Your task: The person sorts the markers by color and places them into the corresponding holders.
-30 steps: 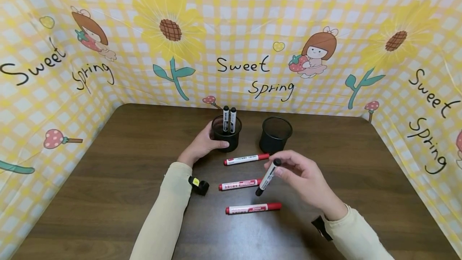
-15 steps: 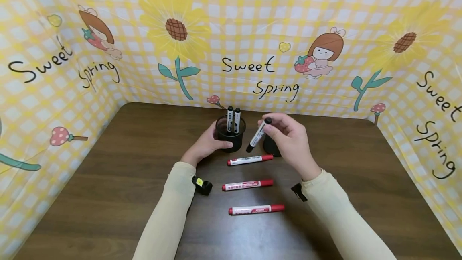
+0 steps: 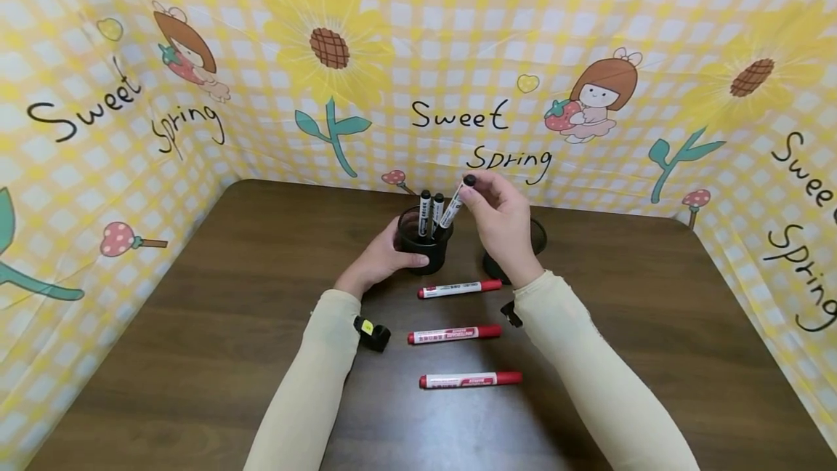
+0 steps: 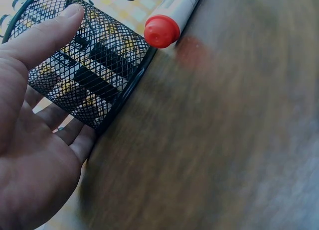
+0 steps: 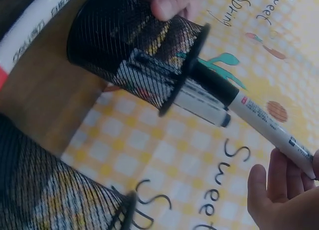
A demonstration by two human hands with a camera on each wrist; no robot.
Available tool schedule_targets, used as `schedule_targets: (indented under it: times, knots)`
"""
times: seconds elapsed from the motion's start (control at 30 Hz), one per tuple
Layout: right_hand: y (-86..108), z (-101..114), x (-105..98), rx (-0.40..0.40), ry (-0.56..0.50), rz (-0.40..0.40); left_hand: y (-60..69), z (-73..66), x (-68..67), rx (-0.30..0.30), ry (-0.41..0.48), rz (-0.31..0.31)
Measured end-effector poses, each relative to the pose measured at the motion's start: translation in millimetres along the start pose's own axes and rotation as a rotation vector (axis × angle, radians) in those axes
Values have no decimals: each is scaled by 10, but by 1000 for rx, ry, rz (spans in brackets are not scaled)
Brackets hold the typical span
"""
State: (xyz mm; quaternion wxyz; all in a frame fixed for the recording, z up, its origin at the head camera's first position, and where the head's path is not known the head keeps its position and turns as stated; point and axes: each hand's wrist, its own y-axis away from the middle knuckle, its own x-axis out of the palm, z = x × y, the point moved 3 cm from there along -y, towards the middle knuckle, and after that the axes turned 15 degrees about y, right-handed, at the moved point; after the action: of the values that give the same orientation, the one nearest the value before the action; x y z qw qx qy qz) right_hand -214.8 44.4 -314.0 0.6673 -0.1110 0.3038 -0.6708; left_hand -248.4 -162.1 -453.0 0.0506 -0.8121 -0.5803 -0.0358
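My left hand (image 3: 386, 256) grips the side of a black mesh pen cup (image 4: 94, 60), its thumb across the front. Two black-capped whiteboard markers (image 3: 424, 213) stand in that cup. A third black marker (image 5: 271, 128) is pinched by its upper end in my right hand (image 3: 503, 220). It tilts over the cup, and its black lower end is at the rim (image 5: 187, 70); how far inside it reaches I cannot tell. Behind my right hand stands a second mesh cup (image 3: 538, 237), partly hidden.
Three red markers lie in a column on the brown table (image 3: 196, 311): one near the cups (image 3: 458, 289), one in the middle (image 3: 454, 334), one nearest me (image 3: 471, 380). A yellow checked cloth (image 3: 366, 129) rises behind the table.
My right hand has carried the black marker up and to the left, from above the red markers to the left cup's rim. My left hand keeps its hold on the cup.
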Motion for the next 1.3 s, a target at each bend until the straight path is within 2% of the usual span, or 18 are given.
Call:
schedule_targets:
  times: [0.23, 0.4, 0.7, 0.77, 1.3]
  knots:
    - [-25, -231, 136, 79, 137, -3, 10, -20, 0, -4, -16, -8]
    - [-1, -364, 194, 125, 181, 28, 9, -12, -12, -3, -31, -10]
    - [89, -505, 283, 171, 295, 96, 14, 8, -25, 0, -48, -8]
    - [106, -535, 297, 172, 316, 102, 29, -25, -11, -7, -46, -9]
    - [172, -561, 332, 174, 341, 128, 20, 1, -14, -9, -53, -13]
